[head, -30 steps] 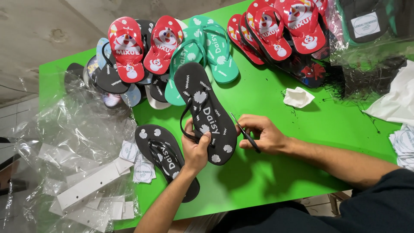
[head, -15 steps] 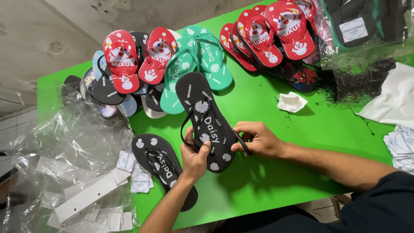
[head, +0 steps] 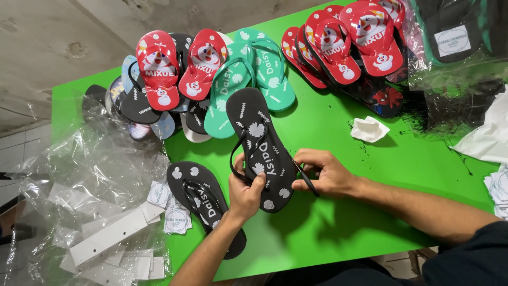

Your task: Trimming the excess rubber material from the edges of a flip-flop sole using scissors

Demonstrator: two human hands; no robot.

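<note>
The held flip-flop point(head: 262, 148) lies on the table point(head: 338, 233), its mate point(head: 203, 204) left, piled pairs point(head: 211, 79) behind.

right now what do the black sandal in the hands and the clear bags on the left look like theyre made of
The black sandal looks like soft foam rubber with a matte finish: a flat, thick sole with white prints and no shine, and a thin, glossier rubbery strap. The left hand and right hand grip it. The clear bags look like thin plastic film: see-through, crinkled, with bright glints.
</note>
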